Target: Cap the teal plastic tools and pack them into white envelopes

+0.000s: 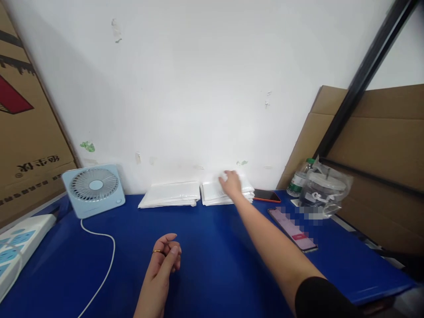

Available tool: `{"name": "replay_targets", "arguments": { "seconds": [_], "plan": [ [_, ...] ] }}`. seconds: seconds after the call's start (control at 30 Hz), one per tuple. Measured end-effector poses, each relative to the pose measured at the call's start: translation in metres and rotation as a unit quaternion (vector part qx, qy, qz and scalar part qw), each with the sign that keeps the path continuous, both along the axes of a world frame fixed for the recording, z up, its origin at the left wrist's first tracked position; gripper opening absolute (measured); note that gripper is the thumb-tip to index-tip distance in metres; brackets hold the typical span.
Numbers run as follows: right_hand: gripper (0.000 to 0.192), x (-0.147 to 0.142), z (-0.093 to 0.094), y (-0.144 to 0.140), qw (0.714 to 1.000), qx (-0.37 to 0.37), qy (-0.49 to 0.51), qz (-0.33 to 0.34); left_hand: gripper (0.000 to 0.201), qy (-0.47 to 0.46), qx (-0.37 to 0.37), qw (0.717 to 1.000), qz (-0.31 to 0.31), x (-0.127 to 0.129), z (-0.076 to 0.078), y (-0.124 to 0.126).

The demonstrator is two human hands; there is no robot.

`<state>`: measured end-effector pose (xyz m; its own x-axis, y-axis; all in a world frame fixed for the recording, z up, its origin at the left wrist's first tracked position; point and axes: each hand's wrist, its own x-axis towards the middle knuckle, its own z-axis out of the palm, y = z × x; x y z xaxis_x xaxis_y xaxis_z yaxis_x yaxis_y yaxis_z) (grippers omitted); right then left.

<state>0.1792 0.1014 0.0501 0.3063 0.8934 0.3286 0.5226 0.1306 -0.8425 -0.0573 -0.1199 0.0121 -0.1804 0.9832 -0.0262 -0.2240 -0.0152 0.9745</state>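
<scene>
white flat packet stack (pixel 212 193), against wall

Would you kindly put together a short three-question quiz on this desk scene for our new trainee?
1. True or false: the right hand rests on the right-hand stack of white packets.
2. Which item stands at the far left of the blue table? A) desk fan B) water bottle C) red-cased phone
3. What does the left hand wear on one finger?

Key: 1 true; 2 A, the desk fan; 3 a ring, and the hand holds nothing.
</scene>
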Motion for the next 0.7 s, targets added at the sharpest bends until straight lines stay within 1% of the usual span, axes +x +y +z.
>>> {"name": "replay_targets", "arguments": {
  "seconds": [0.03,0.07,0.1,0.13,0.2,0.23,0.33,0.4,0.43,0.47,0.53,0.57,0.6,0.63,0.67,0.7],
  "plan": [
    [0.045,0.025,0.002,-0.002,0.995,0.002,-0.056,-0.085,0.043,0.010,0.003,1.000,-0.004,0.002,0.002,-0.001],
    [0.047,0.048,0.004,-0.003,0.983,-0.027,-0.097,-0.154,0.043,0.021,0.007,1.000,-0.008,0.003,0.003,-0.001],
    [0.045,0.067,0.004,-0.004,0.972,-0.068,-0.113,-0.193,0.044,0.033,0.013,0.999,-0.011,0.004,0.003,0.000],
    [0.042,0.083,0.004,-0.005,0.970,-0.089,-0.110,-0.199,0.045,0.046,0.018,0.999,-0.017,0.004,0.002,0.001],
    [0.032,0.101,0.004,-0.006,0.971,-0.104,-0.107,-0.189,0.047,0.070,0.031,0.997,-0.029,0.001,-0.004,0.004],
    [0.028,0.104,0.005,-0.007,0.974,-0.095,-0.105,-0.175,0.047,0.083,0.038,0.995,-0.033,-0.001,-0.008,0.006],
    [0.023,0.098,0.012,-0.015,0.985,-0.038,-0.107,-0.127,0.045,0.143,0.062,0.987,-0.043,-0.003,-0.017,0.010],
    [0.024,0.088,0.020,-0.027,0.992,0.018,-0.098,-0.078,0.046,0.223,0.085,0.970,-0.041,0.002,-0.015,0.011],
    [0.024,0.083,0.024,-0.036,0.994,0.051,-0.087,-0.044,0.051,0.278,0.103,0.954,-0.042,0.007,-0.012,0.012],
    [0.022,0.077,0.028,-0.046,0.993,0.096,-0.063,0.006,0.058,0.340,0.123,0.932,-0.041,0.013,-0.006,0.013],
    [0.020,0.063,0.032,-0.071,0.981,0.159,0.001,0.114,0.082,0.465,0.176,0.867,-0.033,0.029,0.007,0.017],
    [0.019,0.056,0.031,-0.084,0.974,0.166,0.039,0.147,0.095,0.520,0.200,0.830,-0.019,0.037,0.014,0.021],
    [0.018,0.049,0.030,-0.097,0.969,0.161,0.078,0.170,0.103,0.567,0.222,0.793,0.001,0.045,0.020,0.025],
    [0.018,0.042,0.027,-0.109,0.964,0.148,0.113,0.188,0.106,0.606,0.237,0.759,0.016,0.051,0.026,0.029],
    [0.018,0.036,0.023,-0.119,0.959,0.132,0.150,0.201,0.105,0.636,0.244,0.731,0.030,0.056,0.030,0.034],
    [0.020,0.031,0.017,-0.128,0.952,0.112,0.184,0.218,0.103,0.659,0.243,0.711,0.036,0.058,0.032,0.039]
  ]
}}
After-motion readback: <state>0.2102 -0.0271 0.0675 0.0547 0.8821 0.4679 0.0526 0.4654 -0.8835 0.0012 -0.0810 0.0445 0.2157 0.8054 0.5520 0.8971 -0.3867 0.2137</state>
